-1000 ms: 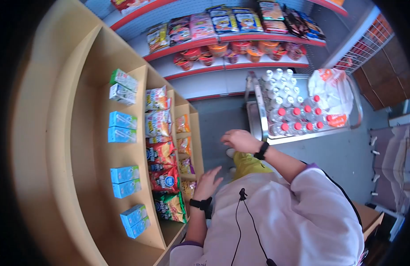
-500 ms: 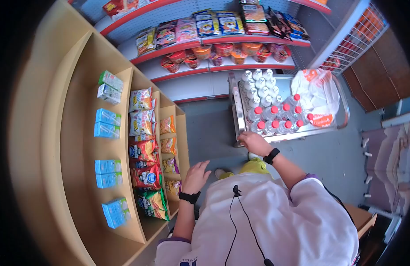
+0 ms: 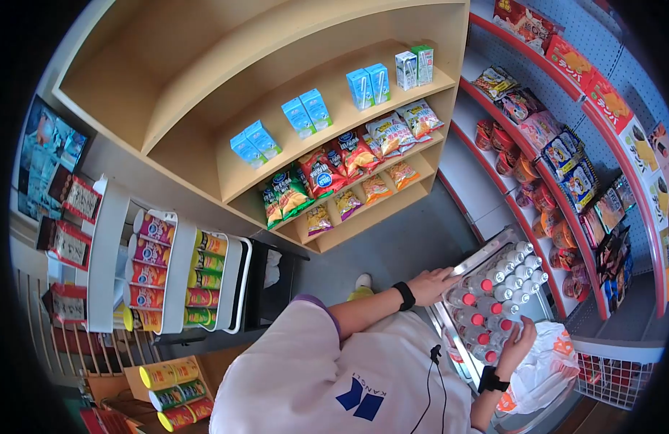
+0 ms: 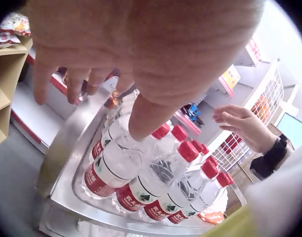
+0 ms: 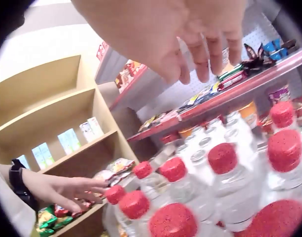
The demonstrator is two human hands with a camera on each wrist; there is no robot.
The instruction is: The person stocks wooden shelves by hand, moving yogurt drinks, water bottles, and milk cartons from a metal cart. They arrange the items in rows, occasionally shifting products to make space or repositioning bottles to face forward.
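My left hand [image 3: 430, 284] is at the near corner of a metal trolley [image 3: 444, 322], fingers extended over its raised rail. In the left wrist view, the thumb [image 4: 150, 116] overlaps the clear water bottles [image 4: 110, 165] with red caps. My right hand [image 3: 519, 340] hovers beside the outer red-capped bottles [image 3: 486, 337], its fingers loosely extended and nothing between them; the right wrist view has the same hand [image 5: 190, 39] above the caps. Behind these stand several white-capped bottles [image 3: 519, 271] in rows.
A white plastic bag [image 3: 540, 369] lies on the trolley beside the bottles. The wooden shelf [image 3: 327, 72] holds drink cartons [image 3: 305, 113] and bags of chips [image 3: 324, 177]. Red-edged shelves [image 3: 566, 210] with snacks and cup noodles stand behind the trolley. A rack of chip canisters [image 3: 150, 253] is at left.
The view has swung, and the person now stands close to the trolley. My left hand has come from beside the shelf to the trolley's rail; my right hand has moved over to the bottles.
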